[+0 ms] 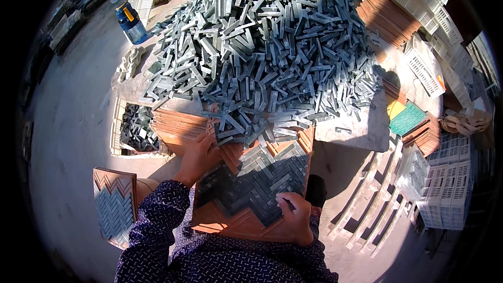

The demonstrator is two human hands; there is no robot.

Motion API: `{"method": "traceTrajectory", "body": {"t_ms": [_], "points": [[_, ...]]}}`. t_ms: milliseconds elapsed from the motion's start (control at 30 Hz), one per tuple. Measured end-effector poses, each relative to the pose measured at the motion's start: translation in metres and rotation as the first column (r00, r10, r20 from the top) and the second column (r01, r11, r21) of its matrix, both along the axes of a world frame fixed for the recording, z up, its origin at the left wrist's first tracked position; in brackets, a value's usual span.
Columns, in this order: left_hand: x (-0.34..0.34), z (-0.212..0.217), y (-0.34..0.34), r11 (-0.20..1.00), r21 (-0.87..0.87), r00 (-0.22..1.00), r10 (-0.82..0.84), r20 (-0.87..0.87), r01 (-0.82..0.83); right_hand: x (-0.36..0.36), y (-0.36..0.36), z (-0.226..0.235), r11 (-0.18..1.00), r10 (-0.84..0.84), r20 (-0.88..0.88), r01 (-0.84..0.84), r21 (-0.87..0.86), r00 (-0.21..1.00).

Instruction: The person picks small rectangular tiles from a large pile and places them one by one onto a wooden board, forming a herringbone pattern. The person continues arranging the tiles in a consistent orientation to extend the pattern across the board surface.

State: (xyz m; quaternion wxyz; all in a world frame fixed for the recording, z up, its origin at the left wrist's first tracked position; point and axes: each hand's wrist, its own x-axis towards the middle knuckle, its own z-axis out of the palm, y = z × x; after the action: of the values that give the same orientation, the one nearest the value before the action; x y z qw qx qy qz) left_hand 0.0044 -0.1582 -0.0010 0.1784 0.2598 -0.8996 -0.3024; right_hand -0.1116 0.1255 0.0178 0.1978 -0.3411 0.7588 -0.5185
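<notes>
An orange-brown board (225,224) lies tilted in front of me. Dark grey strip tiles (257,181) cover its middle in a herringbone pattern, leaving grooved strips bare at top and bottom. At its upper left corner is my left hand (200,158), fingers apart, close to the loose tiles; its fingertips are partly in shadow. My right hand (296,219) rests over the lower right of the board. Its fingers are curled and pinched against the tile pattern, and whatever they hold is too small to make out. Beyond the board rises a big heap of loose strip tiles (262,47).
Stacked orange boards (181,126) and a crate of dark pieces (116,131) sit left of the board. A tiled board (112,207) leans at lower left. Further out are a blue bottle (133,27), a wooden pallet (361,204) and white plastic crates (445,194).
</notes>
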Motion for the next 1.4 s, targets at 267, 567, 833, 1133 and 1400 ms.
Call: {"method": "traceTrajectory", "body": {"t_ms": [267,567,833,1133,1400], "points": [[0.072,0.0,0.02,0.917,0.328,0.973,0.206,0.101,-0.228,0.003,-0.007,-0.005,0.999,0.042,0.014,-0.042,-0.012,0.999],[0.05,-0.008,0.033,0.978,0.064,0.977,0.203,-0.066,-0.199,0.005,-0.007,-0.005,0.999,0.048,-0.031,-0.047,0.012,0.998],[0.037,-0.004,0.032,0.987,0.025,0.984,0.159,-0.086,-0.157,0.007,-0.011,-0.01,0.996,0.083,-0.049,-0.082,0.022,0.995],[-0.007,-0.002,-0.001,0.989,-0.078,0.992,0.129,-0.005,-0.129,0.008,-0.008,-0.001,0.996,0.067,0.01,-0.068,0.052,0.998],[0.023,-0.001,-0.003,0.944,0.186,0.962,0.271,0.037,-0.273,0.007,-0.008,-0.001,0.998,0.059,-0.038,-0.06,-0.01,0.998]]}}
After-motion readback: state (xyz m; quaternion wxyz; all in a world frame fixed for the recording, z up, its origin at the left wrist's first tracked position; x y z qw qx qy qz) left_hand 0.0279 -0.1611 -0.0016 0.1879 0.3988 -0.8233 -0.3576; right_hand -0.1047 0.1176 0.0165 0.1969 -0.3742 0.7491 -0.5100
